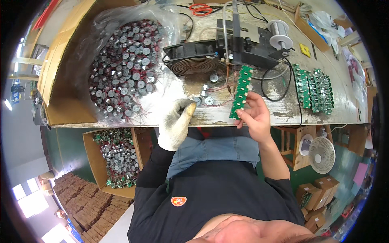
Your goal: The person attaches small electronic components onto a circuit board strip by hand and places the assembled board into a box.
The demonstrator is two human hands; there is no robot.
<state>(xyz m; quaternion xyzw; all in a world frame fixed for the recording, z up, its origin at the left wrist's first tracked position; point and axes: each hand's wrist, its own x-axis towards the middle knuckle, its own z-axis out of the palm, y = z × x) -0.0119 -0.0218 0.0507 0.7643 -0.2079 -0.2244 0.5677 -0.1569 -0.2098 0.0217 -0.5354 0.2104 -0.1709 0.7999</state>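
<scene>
My bare right hand (256, 117) grips the lower end of a long green circuit board strip (242, 91) between thumb and fingers. The strip stands nearly lengthwise, its upper end close to the soldering stand. My left hand (175, 123), in a white work glove with a stained fingertip, is closed with the thumb against the fingers. What it pinches, if anything, is hidden. Just beyond its fingertips lies a small round motor (197, 101). Another motor (209, 101) with red wires rests between my hands, and a few more lie behind it.
At left, a cardboard box (60, 77) holds a plastic bag of many wired motors (129, 60). A black fan (192, 60) and soldering stand with a solder wire spool (279, 34) are behind. Board strips (314, 91) lie at right. Below left is a box of boards with motors (119, 158).
</scene>
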